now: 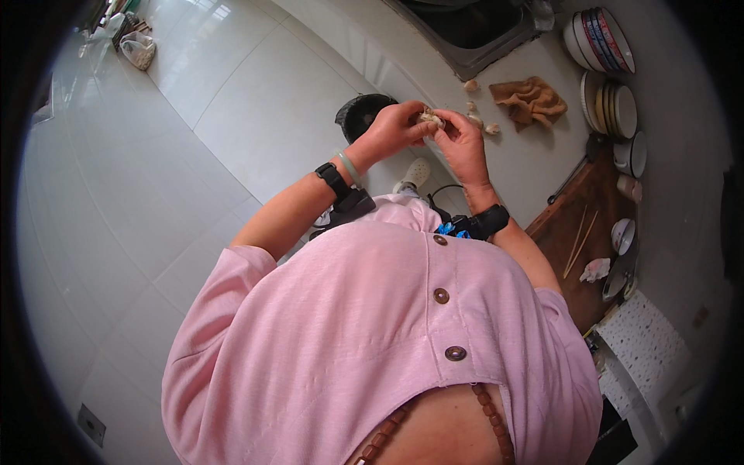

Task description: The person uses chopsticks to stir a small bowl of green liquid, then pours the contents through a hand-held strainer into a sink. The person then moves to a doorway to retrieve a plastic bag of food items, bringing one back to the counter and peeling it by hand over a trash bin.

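A pale head of garlic [431,118] is held between my two hands at the counter's edge. My left hand [400,125] grips it from the left, with fingers curled around it. From the right, my right hand [460,139] pinches it with thumb and fingertips. Several garlic pieces [492,129] lie on the counter just beyond my right hand. A black bin with a liner [363,116] stands on the floor, partly hidden behind my left hand.
A brown cloth [528,103] lies on the counter below a steel sink [476,55]. Stacked bowls [601,40], stacked plates [610,107] and an enamel mug [630,154] stand along the wall. Chopsticks [580,244] rest on a brown wooden board [543,232]. My shoe [417,173] is on the tiled floor.
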